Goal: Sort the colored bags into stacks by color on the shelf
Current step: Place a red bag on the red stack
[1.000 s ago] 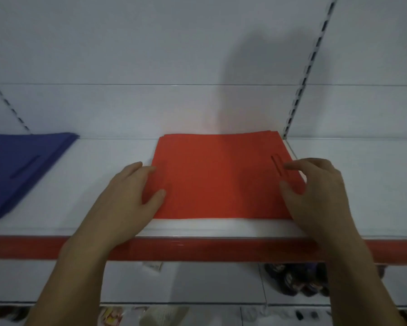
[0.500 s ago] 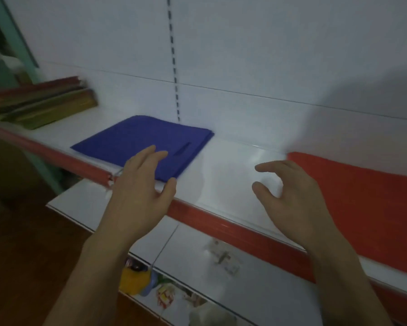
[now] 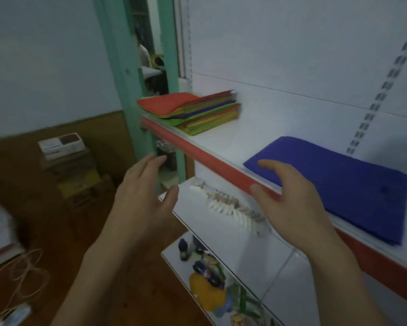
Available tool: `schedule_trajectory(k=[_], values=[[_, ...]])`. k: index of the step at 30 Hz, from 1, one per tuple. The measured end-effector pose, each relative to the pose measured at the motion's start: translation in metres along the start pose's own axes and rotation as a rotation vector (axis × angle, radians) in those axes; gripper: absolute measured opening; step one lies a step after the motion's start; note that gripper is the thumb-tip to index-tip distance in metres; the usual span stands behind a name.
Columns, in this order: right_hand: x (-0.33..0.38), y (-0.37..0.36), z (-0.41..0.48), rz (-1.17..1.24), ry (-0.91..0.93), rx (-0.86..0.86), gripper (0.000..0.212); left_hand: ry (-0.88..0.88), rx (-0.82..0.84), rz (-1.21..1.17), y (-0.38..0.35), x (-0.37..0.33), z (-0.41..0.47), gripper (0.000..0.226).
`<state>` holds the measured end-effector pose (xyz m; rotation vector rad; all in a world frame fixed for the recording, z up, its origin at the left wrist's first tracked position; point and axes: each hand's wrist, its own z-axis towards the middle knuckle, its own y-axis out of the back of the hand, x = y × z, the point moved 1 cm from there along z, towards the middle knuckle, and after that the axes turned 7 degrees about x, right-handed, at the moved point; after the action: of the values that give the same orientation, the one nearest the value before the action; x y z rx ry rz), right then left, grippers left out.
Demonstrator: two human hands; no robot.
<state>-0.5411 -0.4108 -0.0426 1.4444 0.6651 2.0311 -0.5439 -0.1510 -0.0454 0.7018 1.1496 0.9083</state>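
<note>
Both the left hand (image 3: 141, 196) and right hand (image 3: 289, 203) hang spread and empty below the red-edged white shelf (image 3: 211, 154), where the mixed pile of thin, floppy fabric bags (image 3: 193, 109) probably lifts best pinched at its near edge

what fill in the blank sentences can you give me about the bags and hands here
The flat stack by the right hand is entirely ____.
The left hand holds ____.
The top bag of the mixed pile at the far end of the shelf is ____.
Missing words: blue; nothing; red.
</note>
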Motion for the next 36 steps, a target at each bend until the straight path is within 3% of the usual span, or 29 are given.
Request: schedule_trajectory(k=[8,16,23,28,32,36], values=[[0.063,-0.088,0.102,0.022,0.042,0.107,0.056,0.107,-0.045,0.062,0.049,0.111,0.043,0.062],[0.067,-0.136,0.214,-0.001,0.047,-0.022,0.050,0.023,-0.104,-0.125,0.042,0.181,0.149,0.048],[0.067,-0.163,0.300,0.044,0.029,-0.274,0.029,-0.065,-0.076,-0.222,0.031,0.221,0.243,0.041],[0.062,-0.176,0.323,-0.003,-0.062,-0.380,0.022,-0.238,0.005,-0.301,0.014,0.224,0.321,0.034],[0.064,-0.189,0.332,-0.037,-0.166,-0.470,0.030,-0.388,0.087,-0.309,0.000,0.228,0.383,0.033],[0.076,-0.197,0.342,-0.119,-0.307,-0.568,0.032,-0.497,0.345,-0.130,-0.012,0.233,0.439,0.059]])
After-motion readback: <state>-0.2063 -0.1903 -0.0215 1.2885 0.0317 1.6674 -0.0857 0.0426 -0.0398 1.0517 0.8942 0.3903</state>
